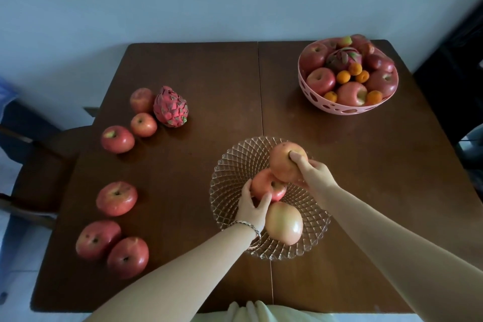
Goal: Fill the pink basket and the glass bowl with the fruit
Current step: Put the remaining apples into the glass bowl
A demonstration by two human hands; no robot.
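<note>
The glass bowl stands at the table's near middle with three apples over it. My left hand grips a red apple in the bowl's centre. My right hand holds a second apple just above it, towards the far side. A third, paler apple lies in the bowl's near part. The pink basket sits at the far right, heaped with apples, small oranges and a dragon fruit. Several loose apples, among them one at the left, and another dragon fruit lie on the table's left half.
The dark wooden table has a seam running down its middle. A wooden chair stands off the left edge. A wall rises behind the table's far edge. Pale cloth shows at the bottom edge.
</note>
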